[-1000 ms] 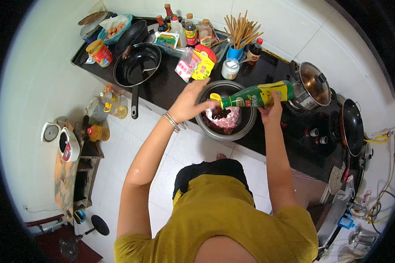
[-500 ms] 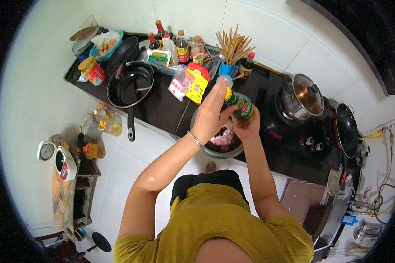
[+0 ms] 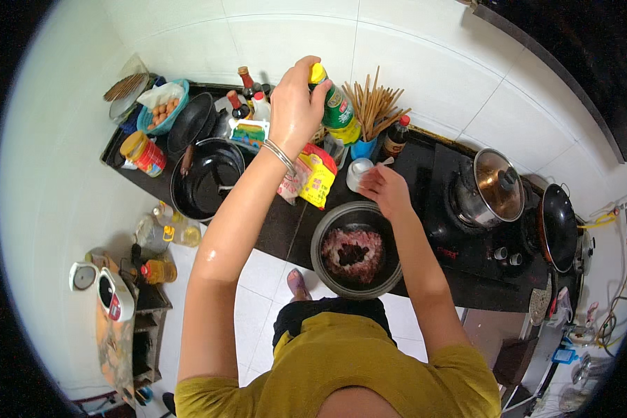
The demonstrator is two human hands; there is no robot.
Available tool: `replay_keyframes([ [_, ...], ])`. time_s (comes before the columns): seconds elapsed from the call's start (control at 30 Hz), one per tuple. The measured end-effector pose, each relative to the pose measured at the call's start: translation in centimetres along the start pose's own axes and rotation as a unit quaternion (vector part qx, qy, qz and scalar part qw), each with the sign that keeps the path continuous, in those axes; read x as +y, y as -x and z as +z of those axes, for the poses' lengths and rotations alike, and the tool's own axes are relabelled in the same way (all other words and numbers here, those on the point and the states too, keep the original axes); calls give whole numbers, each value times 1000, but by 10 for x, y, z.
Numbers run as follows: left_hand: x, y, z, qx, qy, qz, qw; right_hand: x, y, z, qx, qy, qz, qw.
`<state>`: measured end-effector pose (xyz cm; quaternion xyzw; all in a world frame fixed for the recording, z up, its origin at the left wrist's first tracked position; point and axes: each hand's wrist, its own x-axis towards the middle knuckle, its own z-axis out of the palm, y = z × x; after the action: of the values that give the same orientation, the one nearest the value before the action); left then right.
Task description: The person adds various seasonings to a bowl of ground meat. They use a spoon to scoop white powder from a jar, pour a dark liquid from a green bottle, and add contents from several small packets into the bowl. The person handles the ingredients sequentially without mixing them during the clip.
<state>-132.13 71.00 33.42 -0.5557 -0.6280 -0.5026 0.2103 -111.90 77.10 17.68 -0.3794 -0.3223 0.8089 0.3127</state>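
Note:
My left hand (image 3: 296, 104) is closed round the yellow-capped neck of a green bottle (image 3: 338, 110), held tilted at the back of the counter beside the chopsticks. Loosely curled and apart, the fingers of my right hand (image 3: 386, 189) reach the right side of a small whitish jar (image 3: 359, 173); no firm grip on it shows. Below that hand sits a round metal bowl (image 3: 320, 268) of pinkish minced meat (image 3: 373, 254) with a dark patch in its middle. A yellow-and-red packet (image 3: 319, 182) lies to the left of the jar.
Chopsticks (image 3: 376, 104) stand in a blue holder (image 3: 363, 149), next to a dark sauce bottle (image 3: 396, 137). A lidded pot (image 3: 491, 191) is on the stove at right, with a wok (image 3: 557, 226) beyond. At left are a black pan (image 3: 205, 177), a yellow-lidded jar (image 3: 143, 153) and an egg basket (image 3: 164, 108).
The green bottle has gone from above the bowl to the back of the counter in my left hand. My right hand has let go of it and moved to the whitish jar.

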Motion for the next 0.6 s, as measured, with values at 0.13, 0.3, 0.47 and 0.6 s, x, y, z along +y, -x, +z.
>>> replay_keyframes([
  [0.13, -43, -4, 27, -88, 31, -20, 995, 17, 4, -40, 130, 12, -39, 991],
  [0.3, -89, 2, 68, -135, 60, 6, 989, 36, 2, -69, 197, 55, -66, 977],
  [0.47, -117, 22, 111, -196, 94, -5, 976, 52, 3, -54, 247, 97, -116, 957],
  [0.6, -138, 45, 146, -215, 54, 17, 975, 72, -8, -65, 237, 163, -179, 941],
])
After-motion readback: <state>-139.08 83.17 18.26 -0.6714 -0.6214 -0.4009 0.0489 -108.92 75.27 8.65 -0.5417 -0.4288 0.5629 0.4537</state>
